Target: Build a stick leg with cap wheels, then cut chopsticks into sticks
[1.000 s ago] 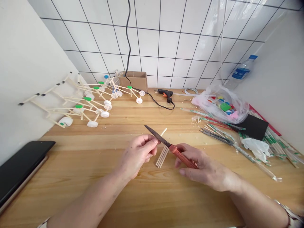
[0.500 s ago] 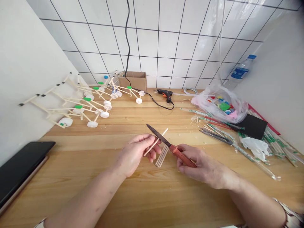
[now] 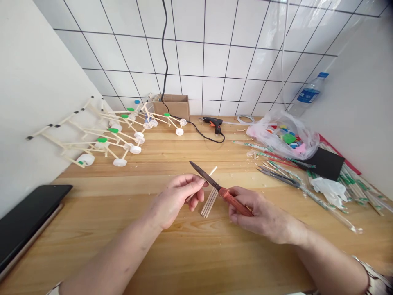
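Observation:
My left hand (image 3: 181, 192) pinches a thin wooden stick (image 3: 213, 171) between thumb and fingers, and the stick's far end sticks out beyond the blade. In my right hand (image 3: 258, 213) is a knife (image 3: 225, 194) with a reddish handle and a dark, worn blade. The blade lies across the stick close to my left fingertips and points to the upper left. Several more wooden sticks (image 3: 209, 205) lie side by side on the table, just under the knife and between my hands.
Stick models with white wheels (image 3: 119, 162) stand at the left. Behind are a cardboard box (image 3: 176, 107), a glue gun (image 3: 213, 123) and a tape roll (image 3: 245, 119). At right lie scissors (image 3: 282, 178), a plastic bag (image 3: 260, 127) and wrapped sticks. A phone (image 3: 30, 221) is at the left edge.
My left thumb and fingers have shifted slightly along the stick, covering more of its near part. The knife stays almost in place across it.

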`<control>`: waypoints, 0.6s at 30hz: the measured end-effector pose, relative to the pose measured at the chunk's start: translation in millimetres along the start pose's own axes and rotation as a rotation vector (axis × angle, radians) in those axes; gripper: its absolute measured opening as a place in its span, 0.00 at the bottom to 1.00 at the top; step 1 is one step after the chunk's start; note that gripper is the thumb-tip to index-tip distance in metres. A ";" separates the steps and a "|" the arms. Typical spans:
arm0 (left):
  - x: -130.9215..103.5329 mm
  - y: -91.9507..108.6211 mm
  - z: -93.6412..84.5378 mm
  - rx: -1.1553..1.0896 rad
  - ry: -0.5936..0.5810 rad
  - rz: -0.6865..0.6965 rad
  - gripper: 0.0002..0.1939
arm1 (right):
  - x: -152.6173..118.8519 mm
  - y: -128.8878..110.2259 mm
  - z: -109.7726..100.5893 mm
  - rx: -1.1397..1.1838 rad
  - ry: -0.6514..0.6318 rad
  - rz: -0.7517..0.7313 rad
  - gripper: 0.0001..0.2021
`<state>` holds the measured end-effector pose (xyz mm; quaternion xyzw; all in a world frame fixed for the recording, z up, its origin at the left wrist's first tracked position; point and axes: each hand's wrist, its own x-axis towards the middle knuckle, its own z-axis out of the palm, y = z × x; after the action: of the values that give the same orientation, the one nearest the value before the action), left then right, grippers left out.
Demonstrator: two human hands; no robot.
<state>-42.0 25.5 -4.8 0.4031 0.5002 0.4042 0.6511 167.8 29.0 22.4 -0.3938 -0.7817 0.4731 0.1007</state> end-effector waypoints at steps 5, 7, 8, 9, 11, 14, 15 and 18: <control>1.0 -3.3 1.3 0.003 0.005 0.002 0.11 | -0.3 -2.4 1.0 -0.027 0.002 -0.011 0.06; 1.2 -4.0 1.8 -0.011 0.003 0.010 0.11 | -0.1 -1.8 1.8 -0.047 0.015 -0.017 0.06; 1.3 -4.2 2.1 -0.011 0.004 0.016 0.11 | -0.1 -0.9 2.3 -0.065 0.027 -0.011 0.06; 1.5 -4.4 2.3 -0.007 0.004 0.022 0.10 | -0.3 0.4 3.1 -0.093 0.045 0.006 0.06; 1.8 -4.9 2.7 0.005 0.013 0.038 0.10 | -0.9 3.6 4.8 -0.151 0.093 0.069 0.04; 1.8 -6.5 3.7 0.012 0.046 0.059 0.10 | -2.5 6.9 7.5 -0.144 0.148 0.137 0.14; 1.6 -7.2 4.3 0.011 0.054 0.067 0.10 | -3.2 6.9 8.0 -0.115 0.152 0.136 0.19; 0.4 -8.7 7.9 0.022 0.053 0.079 0.10 | -4.8 4.3 8.5 -0.074 0.121 0.139 0.28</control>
<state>-33.1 21.8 -11.7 0.4189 0.5055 0.4343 0.6168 168.7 21.0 15.4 -0.4783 -0.7618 0.4252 0.1002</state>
